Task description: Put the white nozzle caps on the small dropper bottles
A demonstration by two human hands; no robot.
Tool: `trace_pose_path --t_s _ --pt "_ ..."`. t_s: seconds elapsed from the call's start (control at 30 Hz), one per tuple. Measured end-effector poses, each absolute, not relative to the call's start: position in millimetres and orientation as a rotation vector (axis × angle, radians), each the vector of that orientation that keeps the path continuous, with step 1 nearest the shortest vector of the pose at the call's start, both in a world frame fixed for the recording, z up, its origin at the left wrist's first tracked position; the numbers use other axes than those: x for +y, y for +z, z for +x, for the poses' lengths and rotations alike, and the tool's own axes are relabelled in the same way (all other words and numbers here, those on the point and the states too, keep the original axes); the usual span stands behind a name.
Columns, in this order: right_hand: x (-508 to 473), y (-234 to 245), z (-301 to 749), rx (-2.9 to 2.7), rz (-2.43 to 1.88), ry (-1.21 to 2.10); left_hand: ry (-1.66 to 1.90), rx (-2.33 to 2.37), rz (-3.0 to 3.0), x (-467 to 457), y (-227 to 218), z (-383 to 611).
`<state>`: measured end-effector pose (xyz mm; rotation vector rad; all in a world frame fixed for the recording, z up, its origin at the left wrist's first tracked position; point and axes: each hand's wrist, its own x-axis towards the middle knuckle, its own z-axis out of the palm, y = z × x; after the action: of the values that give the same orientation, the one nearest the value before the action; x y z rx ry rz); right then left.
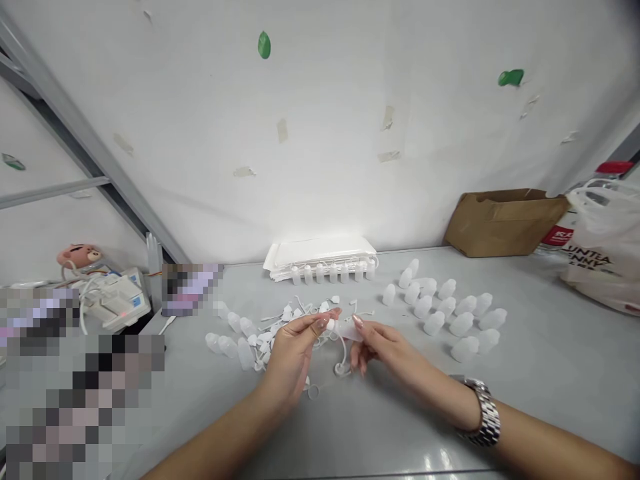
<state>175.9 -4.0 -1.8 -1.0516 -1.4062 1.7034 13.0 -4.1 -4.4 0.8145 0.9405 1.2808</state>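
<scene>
While both hands grip one small translucent bottle [347,329] just above the surface [380,427], its long axis runs crosswise between them, left hand [293,353] pinching its cap end, right hand [383,347] its body.

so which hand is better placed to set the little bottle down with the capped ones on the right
Right, probably. The right hand already pinches the small bottle and lies nearer the group of capped bottles. The left hand holds its other end, beside the loose caps.
</scene>
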Motion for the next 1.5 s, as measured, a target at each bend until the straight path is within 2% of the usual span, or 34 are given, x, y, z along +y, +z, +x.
trace_pose_path --t_s 0.2,0.37,0.6,0.83,1.03,1.1,1.3,1.5 --pt "-1.9 -14.2 174.8 -1.464 -1.036 1.503 1.269 0.941 0.817 -3.1 -7.4 12.1" --pt "-3.3 -5.5 174.6 -1.479 -1.039 1.758 1.233 0.937 0.838 -2.0 -5.4 12.0" --pt "-4.8 -9.3 174.5 -1.464 -1.097 1.414 1.251 0.957 0.848 -0.1 -6.6 9.1" --pt "-2.1 -7.5 176.7 -1.487 -1.054 1.764 1.229 0.961 0.883 0.4 -3.7 8.1" --pt "-5.9 -6.3 175.1 -1.557 -1.112 1.338 1.242 0.987 0.844 1.8 -8.7 6.5" --pt "-6.0 -5.9 175.9 -1.555 -1.101 1.386 1.235 0.981 0.860 1.6 -7.6 6.8" --pt "-0.9 -8.1 178.6 -1.334 -0.875 1.970 1.257 0.981 0.904 0.4 -2.3 7.5" --pt "-2.8 2.5 175.7 -1.444 -1.001 1.695 1.241 1.024 0.915 -0.5 -3.9 8.5"
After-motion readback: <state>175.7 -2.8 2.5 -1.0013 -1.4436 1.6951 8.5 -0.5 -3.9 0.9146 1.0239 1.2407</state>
